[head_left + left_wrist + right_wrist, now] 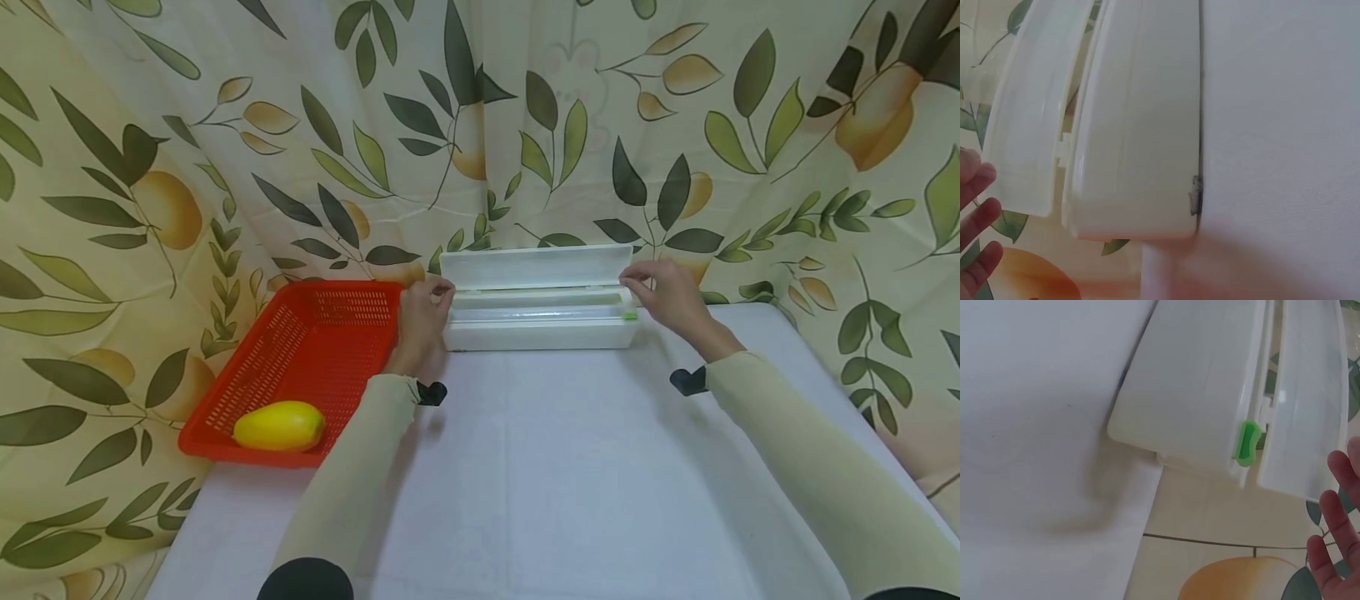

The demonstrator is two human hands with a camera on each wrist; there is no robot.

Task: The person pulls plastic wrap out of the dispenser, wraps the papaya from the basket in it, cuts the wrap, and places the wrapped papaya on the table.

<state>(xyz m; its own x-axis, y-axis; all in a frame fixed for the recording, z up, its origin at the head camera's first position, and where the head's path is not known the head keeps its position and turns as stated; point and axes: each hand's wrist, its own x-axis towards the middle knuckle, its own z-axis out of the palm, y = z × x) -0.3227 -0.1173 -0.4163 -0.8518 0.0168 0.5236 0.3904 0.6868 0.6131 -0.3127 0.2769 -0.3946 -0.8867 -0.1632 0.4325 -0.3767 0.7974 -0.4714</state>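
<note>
White dispenser box (540,321), its lid (537,267) raised, is flanked on the table (570,483) by left hand (422,321) and right hand (667,298), fingers loosely apart, nothing gripped.

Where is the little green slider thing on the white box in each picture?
Head: the green slider is at the white dispenser box's right end, by the right hand.
Left wrist: not in it.
Right wrist: right of centre.
Shared landmark: the box's open lid.
</note>
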